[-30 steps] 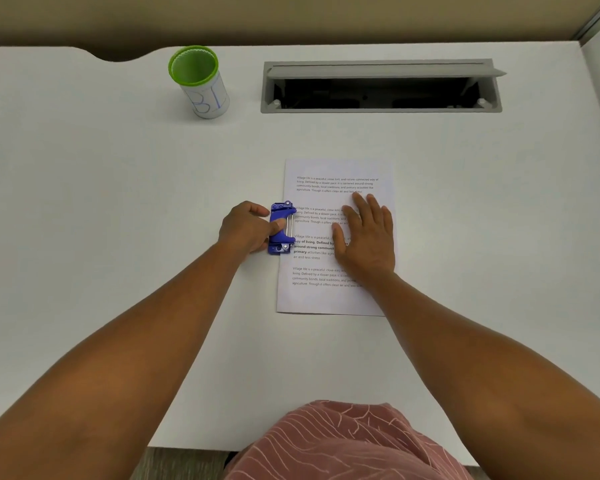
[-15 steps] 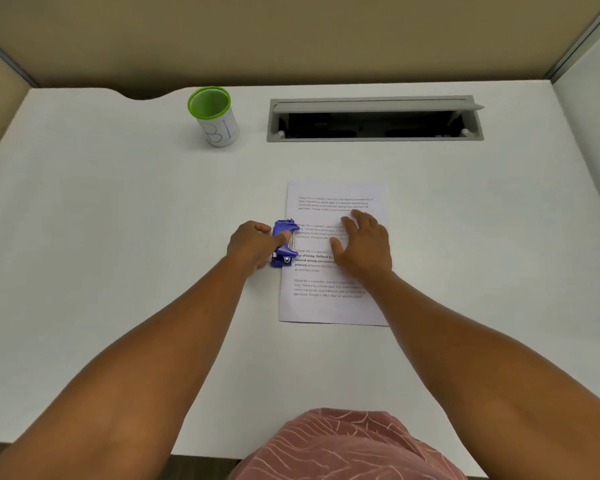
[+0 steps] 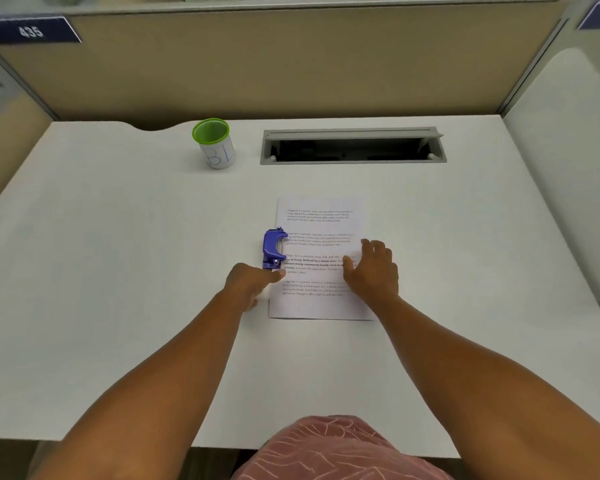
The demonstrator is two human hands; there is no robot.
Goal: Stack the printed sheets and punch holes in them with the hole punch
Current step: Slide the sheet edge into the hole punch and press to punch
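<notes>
The printed sheets [image 3: 321,216] lie in a neat pile at the middle of the white desk [image 3: 118,271]. A blue hole punch [image 3: 273,249] sits clamped over the pile's left edge, about halfway along. My left hand [image 3: 250,284] is just below the punch, off it, with the thumb reaching onto the paper's left edge. My right hand [image 3: 373,268] hovers over the right part of the sheets, fingers loosely spread, holding nothing.
A white cup with a green rim [image 3: 214,143] stands at the back, left of a grey open cable hatch [image 3: 352,145]. Beige partition walls [image 3: 291,64] close the desk at the back and sides.
My left hand has let go of the punch and drawn back toward me. My right hand has lifted off the sheets and slid right. The camera has tilted up.
</notes>
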